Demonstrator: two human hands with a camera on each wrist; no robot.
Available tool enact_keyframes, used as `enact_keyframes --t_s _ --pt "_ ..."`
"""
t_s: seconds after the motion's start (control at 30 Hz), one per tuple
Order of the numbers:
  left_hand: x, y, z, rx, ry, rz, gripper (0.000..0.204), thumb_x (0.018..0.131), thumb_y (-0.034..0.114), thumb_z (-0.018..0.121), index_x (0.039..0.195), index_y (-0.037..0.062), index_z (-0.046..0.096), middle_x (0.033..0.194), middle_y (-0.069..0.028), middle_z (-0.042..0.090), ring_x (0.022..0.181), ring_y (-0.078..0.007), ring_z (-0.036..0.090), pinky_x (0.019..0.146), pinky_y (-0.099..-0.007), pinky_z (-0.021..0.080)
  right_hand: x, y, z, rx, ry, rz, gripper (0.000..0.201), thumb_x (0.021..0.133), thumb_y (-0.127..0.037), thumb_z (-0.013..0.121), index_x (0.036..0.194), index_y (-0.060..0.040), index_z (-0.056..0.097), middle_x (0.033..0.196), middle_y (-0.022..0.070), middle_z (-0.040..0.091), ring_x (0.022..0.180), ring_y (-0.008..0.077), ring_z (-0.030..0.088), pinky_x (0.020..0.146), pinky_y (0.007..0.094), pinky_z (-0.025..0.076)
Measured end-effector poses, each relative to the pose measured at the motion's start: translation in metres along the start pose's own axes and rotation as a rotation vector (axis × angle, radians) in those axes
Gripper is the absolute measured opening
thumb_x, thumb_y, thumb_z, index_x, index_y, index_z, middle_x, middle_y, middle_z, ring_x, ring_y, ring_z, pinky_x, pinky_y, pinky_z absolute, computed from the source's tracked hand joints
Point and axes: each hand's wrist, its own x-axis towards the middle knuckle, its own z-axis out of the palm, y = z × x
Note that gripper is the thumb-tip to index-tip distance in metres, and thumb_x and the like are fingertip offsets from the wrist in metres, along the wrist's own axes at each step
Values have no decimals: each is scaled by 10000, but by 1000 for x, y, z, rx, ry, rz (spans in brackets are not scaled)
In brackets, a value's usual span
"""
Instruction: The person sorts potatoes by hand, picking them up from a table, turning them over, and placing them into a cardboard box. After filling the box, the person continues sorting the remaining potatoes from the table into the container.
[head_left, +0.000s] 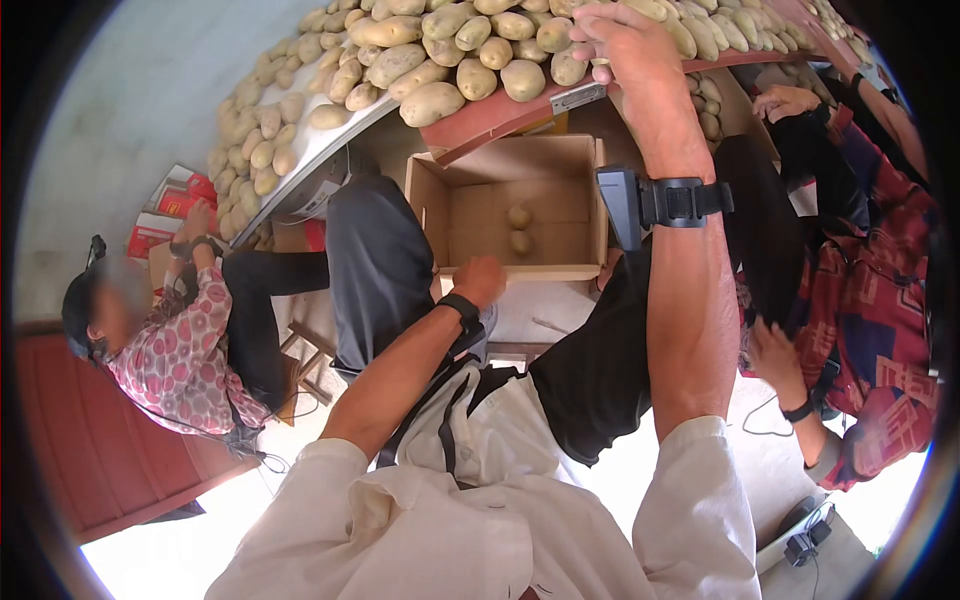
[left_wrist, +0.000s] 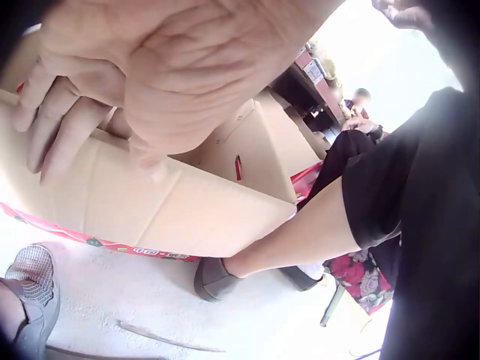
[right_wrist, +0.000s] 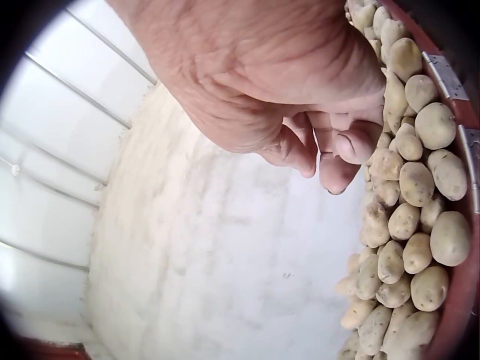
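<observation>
The left hand rests at the near rim of a cardboard box with two potatoes inside. In the left wrist view the fingers of that left hand hang loosely against the outside of the box wall. Over the front part of a potato pile is the right hand, its fingers loosely bent. The right wrist view shows this right hand beside the potatoes, with nothing seen in its fingers; whether they touch a potato cannot be told.
A red board edge with a metal hinge fronts the pile above the box. One person sits at the left, others at the right. A stick and someone's shoe are on the floor.
</observation>
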Motion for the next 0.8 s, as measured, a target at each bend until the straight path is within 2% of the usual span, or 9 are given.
enact_keyframes --t_s 0.07,0.2,0.3,0.4,0.47,0.5,0.63,0.7,0.8 --pt "0 -1 0 -6 -19 4 325 911 287 607 942 1 760 982 -305 719 990 -496 689 898 -560 544 2 9 8 82 14 -110 136 942 -105 622 962 -22 727 770 50 680 597 135 604 470 261 421" --pt "-1 -2 -2 -26 -8 40 329 899 295 613 933 -1 751 961 -301 720 975 -494 690 900 -561 543 9 17 18 212 -88 -142 130 928 -104 639 954 -19 734 753 52 677 595 133 597 474 269 424" --pt "-1 3 -9 40 -33 27 314 907 296 642 967 23 785 1037 -277 734 1012 -450 711 896 -517 578 -3 -5 28 149 -76 -71 120 909 -83 654 960 -19 742 755 62 689 600 129 598 478 271 424" --pt "2 -2 -6 7 -13 58 355 901 330 635 919 -8 745 976 -301 718 976 -490 691 904 -558 543 -4 -8 39 67 -54 19 129 911 -80 649 971 -14 742 772 70 702 615 134 612 499 275 437" --pt "6 -6 -2 12 0 58 375 906 358 647 909 -4 744 976 -296 720 977 -490 690 904 -559 543 9 13 47 209 -154 -166 138 921 -84 629 955 -3 736 761 77 701 615 144 627 530 273 456" --pt "7 -8 0 19 9 63 396 912 387 659 899 0 743 976 -290 721 979 -490 690 903 -559 543 11 17 50 211 -160 -164 138 921 -84 629 955 -3 736 761 77 701 615 144 627 530 273 456" --pt "8 -16 9 21 -5 69 441 920 443 674 905 8 739 997 -283 720 997 -484 686 898 -564 542 2 10 51 85 -238 -68 231 973 -155 612 1119 2 698 941 95 721 740 152 661 561 263 449" --pt "8 -15 13 90 71 142 254 905 231 617 924 39 782 1001 -244 745 963 -436 726 850 -516 594 -12 -5 47 52 -245 -100 279 965 -143 622 1174 32 678 1008 115 721 773 139 653 554 244 414" --pt "1 -3 9 104 60 106 233 905 227 626 913 60 788 990 -231 755 972 -426 734 834 -515 598 -14 -1 45 46 -132 -62 291 965 -146 621 1190 31 672 1000 112 720 757 142 652 546 254 417"
